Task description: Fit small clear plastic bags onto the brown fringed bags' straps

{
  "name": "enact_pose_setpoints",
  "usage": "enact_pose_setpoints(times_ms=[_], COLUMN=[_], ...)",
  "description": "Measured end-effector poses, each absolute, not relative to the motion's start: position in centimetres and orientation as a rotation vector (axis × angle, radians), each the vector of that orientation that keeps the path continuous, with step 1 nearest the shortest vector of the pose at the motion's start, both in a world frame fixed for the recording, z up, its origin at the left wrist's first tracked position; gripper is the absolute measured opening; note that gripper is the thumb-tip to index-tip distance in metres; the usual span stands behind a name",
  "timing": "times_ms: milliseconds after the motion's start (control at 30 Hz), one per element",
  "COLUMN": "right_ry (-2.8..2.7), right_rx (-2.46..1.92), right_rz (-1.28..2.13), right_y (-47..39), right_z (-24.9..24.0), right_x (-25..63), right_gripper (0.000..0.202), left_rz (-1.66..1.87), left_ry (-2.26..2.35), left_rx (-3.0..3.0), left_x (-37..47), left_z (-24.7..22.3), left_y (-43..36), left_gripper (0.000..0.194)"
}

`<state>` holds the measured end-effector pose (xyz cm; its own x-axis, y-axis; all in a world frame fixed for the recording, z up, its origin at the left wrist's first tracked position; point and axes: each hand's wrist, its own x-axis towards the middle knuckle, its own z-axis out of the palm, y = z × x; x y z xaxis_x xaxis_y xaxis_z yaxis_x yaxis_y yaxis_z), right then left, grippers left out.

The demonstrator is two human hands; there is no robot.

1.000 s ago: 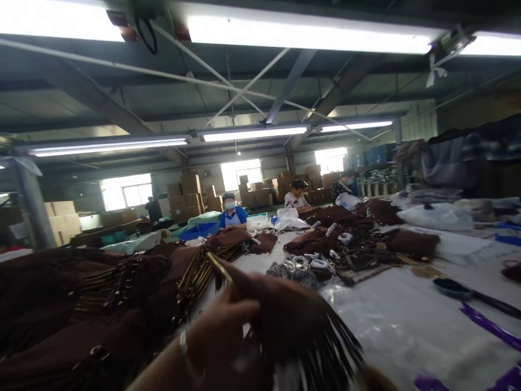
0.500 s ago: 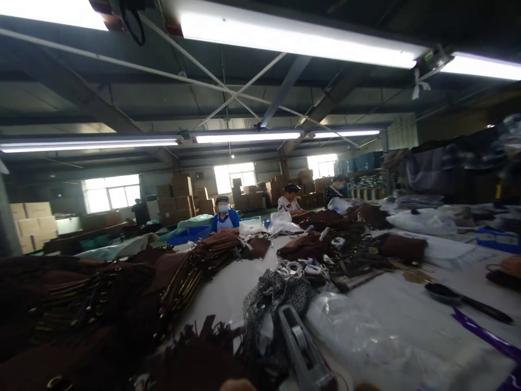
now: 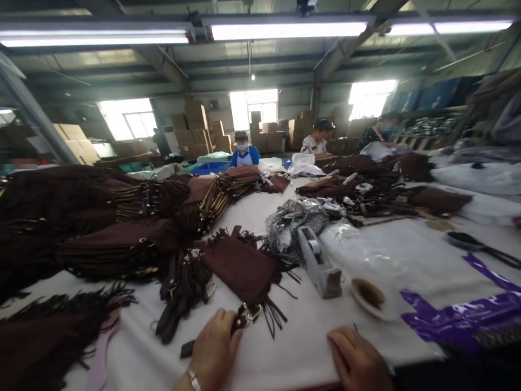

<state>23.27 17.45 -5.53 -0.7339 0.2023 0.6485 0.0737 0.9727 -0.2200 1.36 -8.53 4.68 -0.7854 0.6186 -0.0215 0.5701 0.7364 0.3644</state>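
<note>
My left hand [image 3: 215, 347], with a silver band on its wrist, is closed around a dark brown strap [image 3: 188, 348] with gold-coloured clasps beside the thumb. Just beyond it lies a flat brown fringed bag [image 3: 242, 266]. A bundle of dark straps with metal rings [image 3: 183, 288] rests to the left of that bag. My right hand [image 3: 358, 355] is at the table's near edge, its fingers curled together. A thin dark tip shows by those fingers, but what they hold, if anything, is hidden.
Stacked brown bags [image 3: 118, 244] fill the left side. A grey tape dispenser [image 3: 319, 263] stands ahead, near a small dish with brown contents [image 3: 370, 298]. Purple plastic packaging [image 3: 459, 320] and a black-handled brush-like tool [image 3: 484, 247] lie right. Several people sit across the table.
My view has tilted down, bringing the near part of the table and both hands into sight. Earlier, only a fingertip or so showed at the bottom edge.
</note>
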Motion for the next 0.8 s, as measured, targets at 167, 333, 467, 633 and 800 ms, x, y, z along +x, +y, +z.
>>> enact_pose_setpoints(times_ms=[167, 333, 467, 633, 800], right_ry=[-2.439, -2.377, -2.263, -2.144, -2.189], right_rx=[-0.294, -0.527, -0.694, -0.668, -1.054], right_rz=[0.377, 0.963, 1.735, 2.311, 2.029], right_y=[16.8, 14.4, 9.9, 7.5, 7.9], right_z=[-4.6, -1.4, 2.3, 4.1, 3.2], right_x=[23.4, 22.3, 20.4, 18.4, 19.9], right_gripper=[0.013, 0.022, 0.032, 0.013, 0.016], left_rz=[0.735, 1.317, 1.659, 1.845, 1.914], left_ry=[2.457, 1.715, 1.288, 1.251, 1.331], left_rx=[0.672, 0.176, -0.141, -0.261, -0.282], left_x=[0.8, 3.2, 5.9, 7.2, 7.5], left_z=[5.7, 6.2, 4.7, 3.3, 2.4], left_y=[-7.0, -5.4, -3.4, -1.2, 0.2], left_gripper=[0.007, 0.019, 0.011, 0.015, 0.012])
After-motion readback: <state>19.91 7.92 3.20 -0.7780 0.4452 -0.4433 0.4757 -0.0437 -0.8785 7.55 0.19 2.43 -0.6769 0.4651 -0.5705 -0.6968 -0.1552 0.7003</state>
